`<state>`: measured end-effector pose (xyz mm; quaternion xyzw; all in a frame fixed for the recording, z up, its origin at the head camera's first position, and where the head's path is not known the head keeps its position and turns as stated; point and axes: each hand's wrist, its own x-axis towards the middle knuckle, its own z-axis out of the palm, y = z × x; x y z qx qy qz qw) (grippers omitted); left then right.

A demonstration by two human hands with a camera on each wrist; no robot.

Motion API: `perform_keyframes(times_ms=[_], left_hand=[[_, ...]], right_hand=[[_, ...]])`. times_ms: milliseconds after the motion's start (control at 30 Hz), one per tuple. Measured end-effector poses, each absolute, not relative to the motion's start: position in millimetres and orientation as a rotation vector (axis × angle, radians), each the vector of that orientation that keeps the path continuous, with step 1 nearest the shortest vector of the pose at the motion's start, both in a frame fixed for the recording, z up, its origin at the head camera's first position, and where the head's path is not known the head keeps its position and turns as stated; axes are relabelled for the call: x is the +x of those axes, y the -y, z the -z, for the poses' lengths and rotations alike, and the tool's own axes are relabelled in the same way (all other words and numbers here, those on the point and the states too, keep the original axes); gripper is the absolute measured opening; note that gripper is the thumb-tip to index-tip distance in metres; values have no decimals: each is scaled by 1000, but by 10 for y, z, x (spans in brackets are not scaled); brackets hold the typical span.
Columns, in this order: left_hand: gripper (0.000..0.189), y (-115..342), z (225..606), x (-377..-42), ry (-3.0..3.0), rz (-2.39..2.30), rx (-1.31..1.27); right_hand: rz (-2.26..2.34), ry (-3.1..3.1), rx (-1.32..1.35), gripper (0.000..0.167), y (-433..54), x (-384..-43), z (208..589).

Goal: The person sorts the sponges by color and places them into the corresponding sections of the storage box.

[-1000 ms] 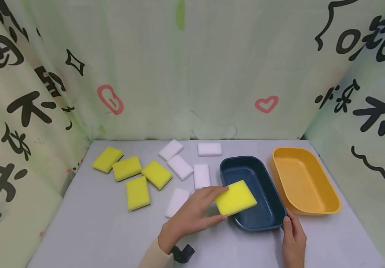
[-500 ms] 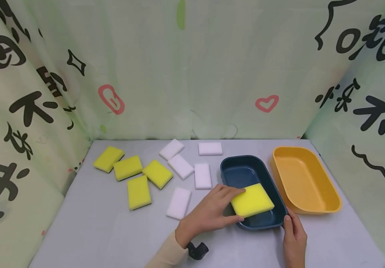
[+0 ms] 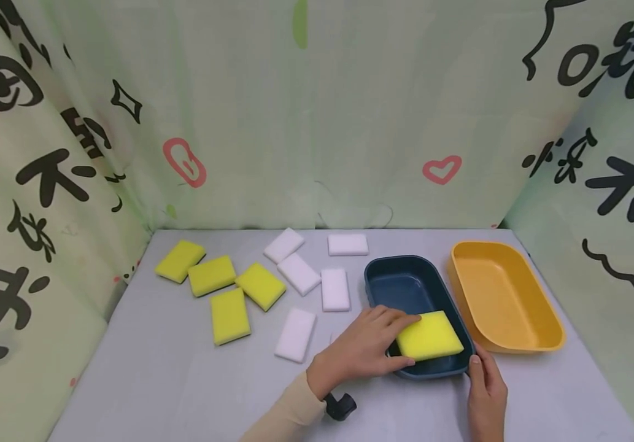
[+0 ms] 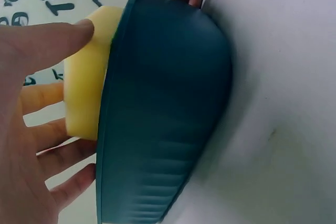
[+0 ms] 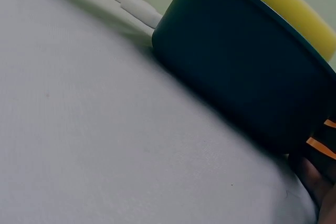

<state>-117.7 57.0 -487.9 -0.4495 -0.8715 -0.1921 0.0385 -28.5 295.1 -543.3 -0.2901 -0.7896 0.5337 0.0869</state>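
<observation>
My left hand (image 3: 369,347) pinches a yellow scouring sponge (image 3: 430,336) by its left side, thumb on the near edge and fingers on the far one. The sponge is over the near half of a dark blue rectangular bin (image 3: 405,283). In the left wrist view the sponge (image 4: 86,77) stands partly above the bin's rim. My right hand (image 3: 487,393) grips the bin's near right corner, thumb in front and fingers along the side, partly hidden. Several yellow sponges (image 3: 231,315) and several white sponges (image 3: 295,334) lie to the left.
A yellow bin (image 3: 507,298) stands right beside the blue one. A light table (image 3: 173,393) carries everything, with a printed curtain (image 3: 305,123) behind it and at both sides. A black wrist strap piece (image 3: 341,406) hangs below my left wrist.
My left hand has carried the yellow sponge rightward and down, from the blue bin's left rim to over its near half. The right hand keeps its hold on the corner.
</observation>
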Motion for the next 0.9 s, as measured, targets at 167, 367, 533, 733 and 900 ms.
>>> perform_keyframes(times_ms=[167, 367, 533, 733, 900], left_hand=[[68, -672, 4886, -1224, 2708, 469, -1403], [67, -758, 4912, -1245, 2750, 344, -1434], [67, -801, 4887, -1235, 2774, 268, -1414], [68, -871, 4831, -1227, 2853, 203, -1405], [67, -907, 4803, -1224, 2912, 161, -1402]], right_hand=[[-1588, 2348, -863, 56, -2949, -293, 5430], [-1599, 2360, -895, 58, -2965, -291, 5440], [-1611, 2338, -884, 57, -2960, -292, 5439], [-1606, 2346, -891, 57, -2951, -282, 5420], [-1595, 2369, -903, 57, -2950, -277, 5417]])
